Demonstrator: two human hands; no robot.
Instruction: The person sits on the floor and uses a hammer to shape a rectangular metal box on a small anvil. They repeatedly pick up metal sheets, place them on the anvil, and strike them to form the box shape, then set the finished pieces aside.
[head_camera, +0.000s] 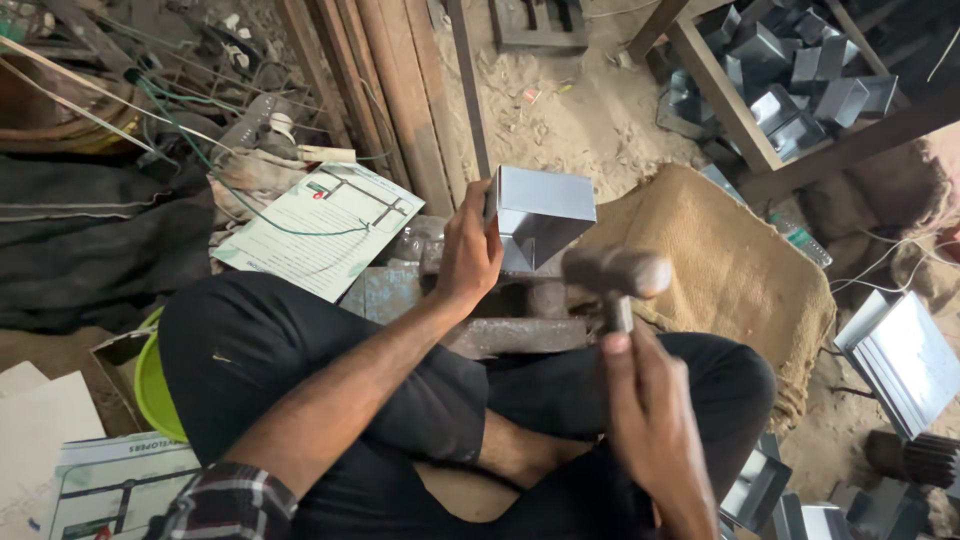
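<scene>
sandy workshop floor, left hand (468, 252) gripping metal box (538, 215), right hand (650, 400) clutching hammer (615, 275) just beside.

— What are you sitting on?

— The sandy dirt floor (585, 110). I sit cross-legged on it, and right in front of my shins lies a heavy, dark, worn iron block (520, 335).

— And around that?

— A coarse brown burlap sack (730, 265) is spread to my right. To my left a white printed paper sheet with a green border (320, 230) lies flat, with long brown wooden planks (385, 90) beyond it. A lime-green plastic tub (152, 385) sits by my left knee. At far right a stack of folded grey sheet-metal trays (900, 360) rests on the dirt, and small grey metal boxes (765, 490) lie by my right knee.
</scene>
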